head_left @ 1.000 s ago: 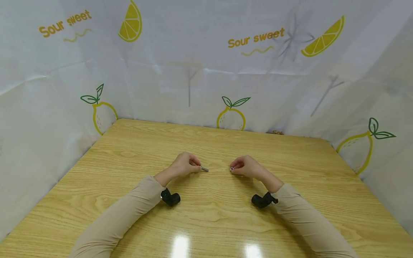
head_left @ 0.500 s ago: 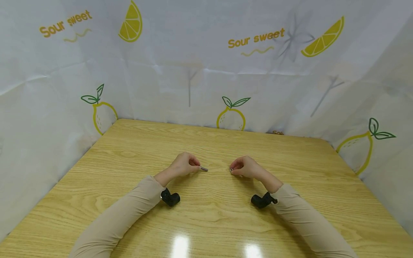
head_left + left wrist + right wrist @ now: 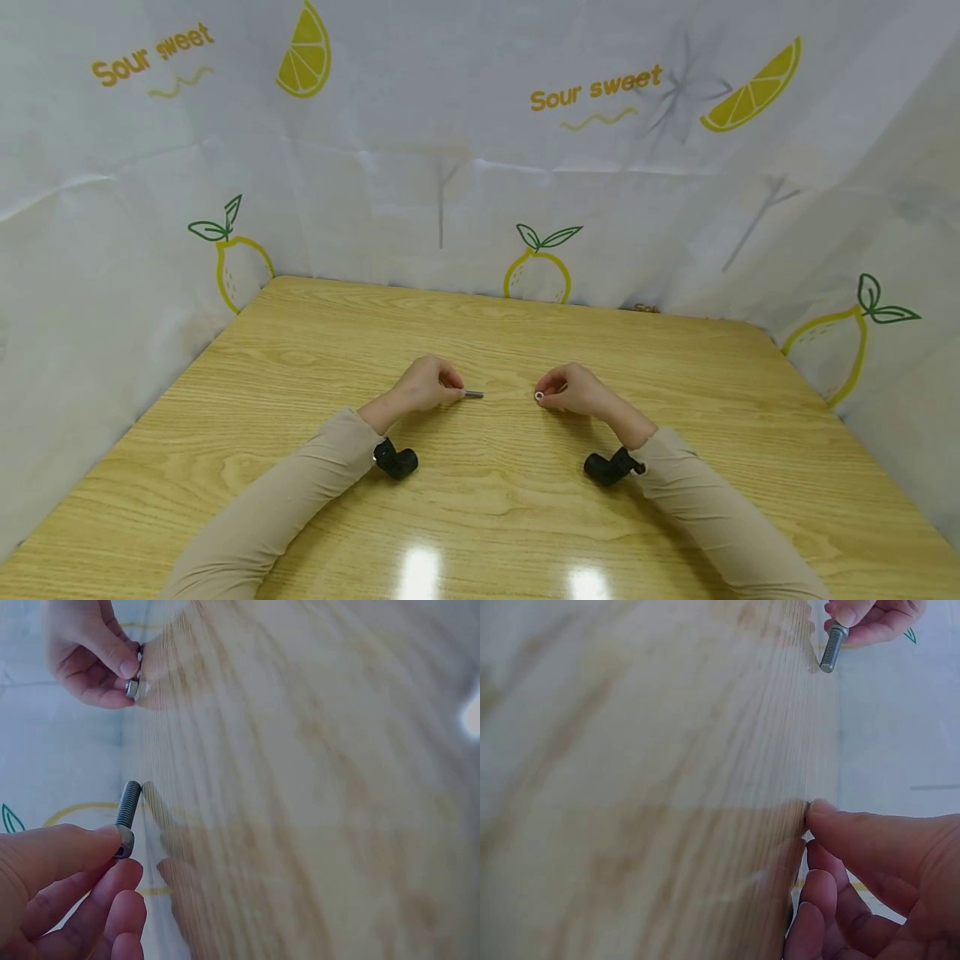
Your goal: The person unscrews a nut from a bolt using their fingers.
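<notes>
My left hand pinches a metal bolt by its head, between thumb and fingers. The threaded shank points toward the other hand. In the head view the bolt lies nearly level over the table. Opposite, my right hand pinches a small metal nut between thumb and fingertips, its hole showing in the head view. The nut also shows at the fingertips in the left wrist view; fingers mostly hide it in the right wrist view. A short gap separates bolt and nut.
Both hands are over a wood-grain table. A white curtain printed with lemons hangs along the back and sides. Each wrist carries a black camera mount, the left mount and the right mount.
The bolt has tilted to lie more level in my left fingers. The nut has turned a little, its hole now facing the head camera more. Both arms stay almost in place.
</notes>
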A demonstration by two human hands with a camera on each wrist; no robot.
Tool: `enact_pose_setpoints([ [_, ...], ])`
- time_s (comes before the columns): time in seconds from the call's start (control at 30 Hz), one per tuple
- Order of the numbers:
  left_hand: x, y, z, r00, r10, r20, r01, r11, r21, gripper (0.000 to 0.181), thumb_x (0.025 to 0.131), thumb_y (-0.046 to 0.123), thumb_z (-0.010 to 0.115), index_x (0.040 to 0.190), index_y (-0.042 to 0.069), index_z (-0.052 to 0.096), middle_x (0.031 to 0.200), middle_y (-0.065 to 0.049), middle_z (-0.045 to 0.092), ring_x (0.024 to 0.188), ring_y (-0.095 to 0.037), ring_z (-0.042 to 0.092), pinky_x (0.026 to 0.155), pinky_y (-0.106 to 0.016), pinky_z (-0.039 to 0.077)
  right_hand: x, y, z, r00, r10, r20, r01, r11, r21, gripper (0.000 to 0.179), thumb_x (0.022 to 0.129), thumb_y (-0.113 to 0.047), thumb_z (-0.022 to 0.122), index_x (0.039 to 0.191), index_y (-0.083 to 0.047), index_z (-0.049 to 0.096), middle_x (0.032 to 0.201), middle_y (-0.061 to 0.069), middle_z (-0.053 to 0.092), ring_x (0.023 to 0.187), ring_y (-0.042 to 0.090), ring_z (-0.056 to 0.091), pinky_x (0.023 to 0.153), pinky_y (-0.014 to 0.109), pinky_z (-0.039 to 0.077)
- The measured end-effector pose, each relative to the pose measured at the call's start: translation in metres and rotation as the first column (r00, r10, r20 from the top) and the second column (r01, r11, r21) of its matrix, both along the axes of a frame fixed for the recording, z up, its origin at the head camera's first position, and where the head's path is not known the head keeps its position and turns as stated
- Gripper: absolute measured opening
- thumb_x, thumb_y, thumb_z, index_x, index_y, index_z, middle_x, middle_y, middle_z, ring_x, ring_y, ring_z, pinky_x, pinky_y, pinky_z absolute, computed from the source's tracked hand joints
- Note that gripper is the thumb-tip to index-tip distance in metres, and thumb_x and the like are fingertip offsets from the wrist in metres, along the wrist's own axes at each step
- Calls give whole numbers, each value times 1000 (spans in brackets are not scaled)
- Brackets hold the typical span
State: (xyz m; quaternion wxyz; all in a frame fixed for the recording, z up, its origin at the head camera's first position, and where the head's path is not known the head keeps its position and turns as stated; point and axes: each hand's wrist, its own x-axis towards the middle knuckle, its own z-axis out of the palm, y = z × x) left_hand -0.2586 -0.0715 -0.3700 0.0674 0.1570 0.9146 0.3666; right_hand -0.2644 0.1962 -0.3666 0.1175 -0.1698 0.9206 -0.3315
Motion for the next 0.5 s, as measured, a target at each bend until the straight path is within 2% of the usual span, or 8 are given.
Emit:
enact_pose_setpoints([
  [0.5, -1, 3, -2, 1000, 7, -15, -7, 999, -49, 7, 82, 13, 72, 86, 7, 73, 87, -5, 70, 77, -13, 60, 70, -25, 49, 0, 0, -1, 1000, -13, 20, 13, 1000, -2, 17, 86, -7, 65, 100, 2, 67, 89, 15, 67, 73, 12, 58, 62, 24, 47],
])
